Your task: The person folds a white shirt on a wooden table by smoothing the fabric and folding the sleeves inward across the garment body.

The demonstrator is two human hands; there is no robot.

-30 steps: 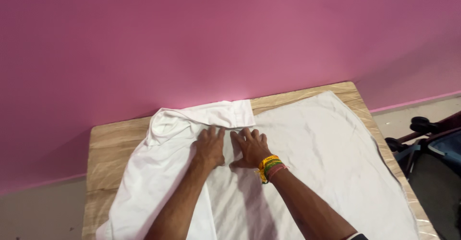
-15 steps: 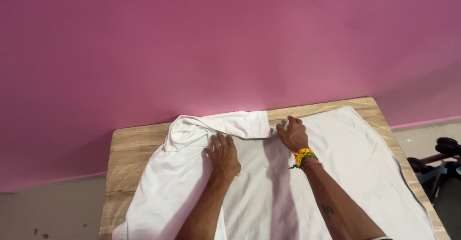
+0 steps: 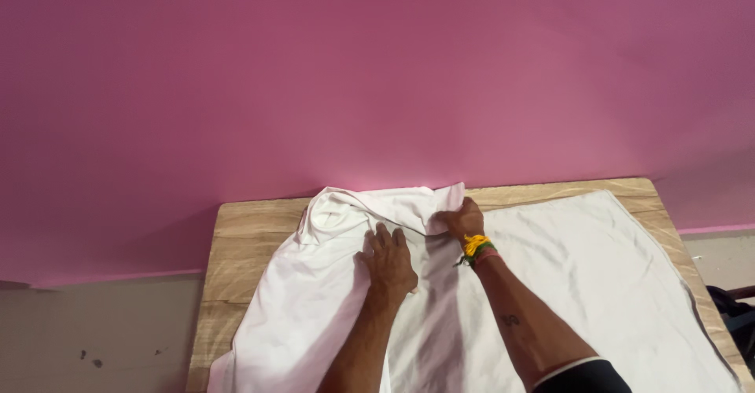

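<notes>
A white garment [image 3: 566, 275] lies spread over a wooden table [image 3: 244, 243], its collar end bunched at the far side. My left hand [image 3: 389, 261] presses flat on the cloth just below the bunched collar, fingers apart. My right hand [image 3: 462, 220], with yellow, green and pink threads on the wrist, pinches a fold of the cloth's far edge and lifts it slightly.
A pink wall [image 3: 377, 78] rises directly behind the table's far edge. Grey floor [image 3: 94, 338] shows to the left of the table. A dark object [image 3: 735, 302] sits low at the right edge, beside the table's right side.
Both hands slid from the middle of the cloth toward the far edge and apart. The right hand has gone from flat to pinching the upper fold. The view has shifted left.
</notes>
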